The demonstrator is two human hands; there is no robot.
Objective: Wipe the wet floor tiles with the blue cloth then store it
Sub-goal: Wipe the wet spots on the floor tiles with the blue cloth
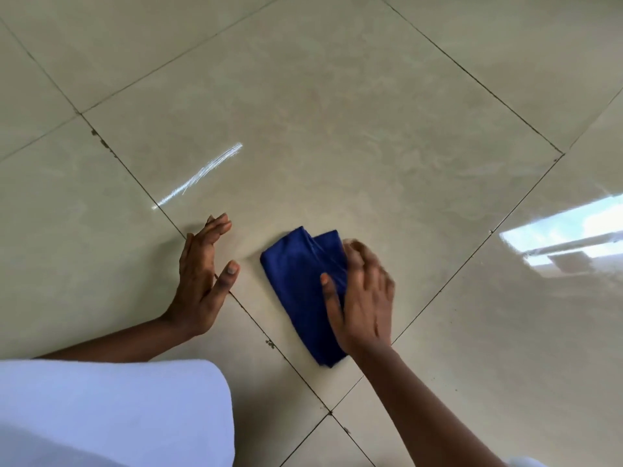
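pressing the folded blue cloth (300, 281) flat against the floor tiles (337, 129) with my right hand (362, 298), fingers spread over its right side, blurred. it lies on the large central tile, near that tile's lower corner. my left hand (202, 281) rests on the floor just beside it, fingers straight, holding nothing. glossy beige tiles with dark grout lines (135, 176); a bright window reflection (566, 234) toward the right edge, white clothing (101, 416) at bottom left.

Dark blue cloth (296, 281), folded into a long strip, flat on glossy beige floor tiles (354, 136), lying across a dark grout line.
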